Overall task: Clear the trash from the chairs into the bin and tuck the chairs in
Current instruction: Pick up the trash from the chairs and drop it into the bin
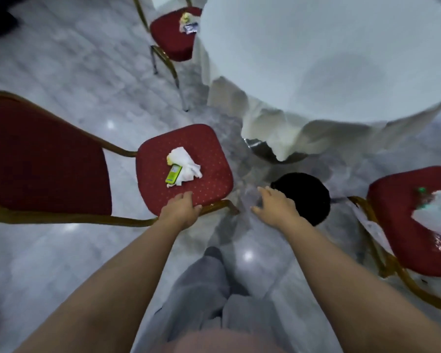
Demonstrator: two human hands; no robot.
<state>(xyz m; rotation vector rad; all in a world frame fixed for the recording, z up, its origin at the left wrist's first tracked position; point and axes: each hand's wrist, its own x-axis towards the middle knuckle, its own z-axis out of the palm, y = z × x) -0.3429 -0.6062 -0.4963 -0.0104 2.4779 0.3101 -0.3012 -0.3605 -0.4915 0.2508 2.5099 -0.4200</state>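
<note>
Crumpled napkin (pixel 186 164), green packet (pixel 173 174) on chair (pixel 209 159); hands apart, fingers relaxed, empty

The left hand (pixel 181 207) rests on the near edge of the middle chair (pixel 206 154), fingers on the seat and thumb over the frame rail. Just beyond the fingers, on that seat, a crumpled napkin (pixel 186 165) lies against a small carton (pixel 173 174), the carton on the napkin's left. The chair's back stands to the left of the grip. The right hand (pixel 274 203) hovers to the right of the left hand, apart from the chair, with the bin (pixel 308 197) just beyond and to its right. Farther right stands a second chair (pixel 392 225) carrying what seems to be paper and wrappers (pixel 438 217). Beyond both hands is the draped table (pixel 329 59), with a third chair (pixel 168 36) at its left holding more litter (pixel 189 22).
</note>
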